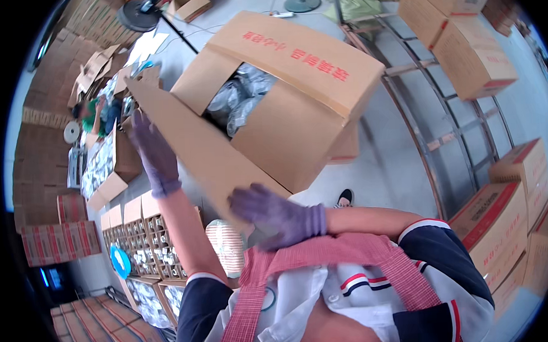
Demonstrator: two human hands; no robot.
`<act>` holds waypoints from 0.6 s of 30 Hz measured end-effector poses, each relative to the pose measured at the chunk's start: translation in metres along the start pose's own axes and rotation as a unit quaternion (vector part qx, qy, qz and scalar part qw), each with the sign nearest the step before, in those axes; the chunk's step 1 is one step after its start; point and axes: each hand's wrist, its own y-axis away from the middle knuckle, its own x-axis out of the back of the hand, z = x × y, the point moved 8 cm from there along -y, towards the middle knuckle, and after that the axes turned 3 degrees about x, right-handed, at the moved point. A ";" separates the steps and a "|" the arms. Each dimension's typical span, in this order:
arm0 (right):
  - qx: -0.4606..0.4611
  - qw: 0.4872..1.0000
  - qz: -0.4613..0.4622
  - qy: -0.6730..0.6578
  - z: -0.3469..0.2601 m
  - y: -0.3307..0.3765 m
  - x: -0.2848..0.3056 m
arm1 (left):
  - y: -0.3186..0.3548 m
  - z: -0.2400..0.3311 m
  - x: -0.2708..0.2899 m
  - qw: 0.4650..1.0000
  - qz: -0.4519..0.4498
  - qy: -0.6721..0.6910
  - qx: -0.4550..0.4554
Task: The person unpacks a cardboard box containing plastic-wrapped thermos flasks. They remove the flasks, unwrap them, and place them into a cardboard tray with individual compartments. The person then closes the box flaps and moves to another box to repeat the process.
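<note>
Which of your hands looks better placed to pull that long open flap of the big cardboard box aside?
Probably the left hand: it lies flat against the long flap. The right hand is under the cardboard box, seemingly supporting it.

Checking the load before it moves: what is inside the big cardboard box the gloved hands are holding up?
Through the open top of the cardboard box, crumpled clear plastic bags with greyish contents show. What the bags hold, and how full the box is, stays hidden by its flaps and walls.
</note>
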 end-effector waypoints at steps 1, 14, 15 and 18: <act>0.016 0.997 -0.076 0.023 -0.012 -0.007 -0.031 | 0.025 0.023 0.009 0.901 -0.071 -0.372 -0.214; -0.080 0.819 -0.279 0.495 0.182 0.055 0.129 | 0.242 -0.385 0.047 0.859 0.024 -0.035 0.510; -0.075 0.819 -0.294 0.487 0.178 0.049 0.139 | 0.224 -0.383 0.064 0.875 0.075 -0.075 0.473; -0.039 0.821 -0.220 0.525 0.157 -0.007 0.217 | 0.152 -0.296 0.099 0.891 0.186 -0.261 0.321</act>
